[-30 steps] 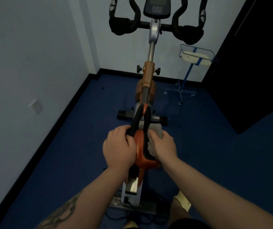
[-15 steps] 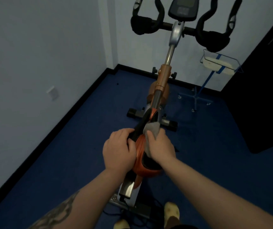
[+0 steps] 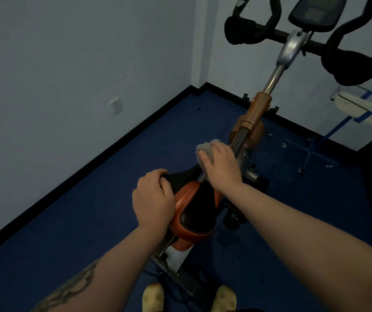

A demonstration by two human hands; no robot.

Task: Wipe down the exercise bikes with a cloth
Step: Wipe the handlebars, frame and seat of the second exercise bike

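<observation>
The cloth [image 3: 206, 149] is bunched under my right hand [image 3: 222, 163], and it now sits past the nose of the saddle [image 3: 197, 206], close against the bike's frame tube [image 3: 240, 140]. A second ago I had it pressed to the right flank of the saddle; since then I have slid it forward and up along the seat. My right fingers curl over the cloth and hold it, a grey fold poking out beyond my fingertips. I cannot tell whether the cloth is touching the tube or only hanging just beside it.

My left hand [image 3: 153, 199] has stayed where it was, fingers wrapped over the left edge of the saddle, steadying it.

As I read it, the saddle stroke is finishing and the frame comes next, with the handlebars [image 3: 347, 66] and the console [image 3: 315, 12] further ahead, not yet wiped.

Around the bike lies blue carpet [image 3: 90, 221], with a wall socket [image 3: 114, 105] on the left wall and a blue wire stand [image 3: 360, 104] off to the right. My shoes [image 3: 153, 298] show at the bottom.
</observation>
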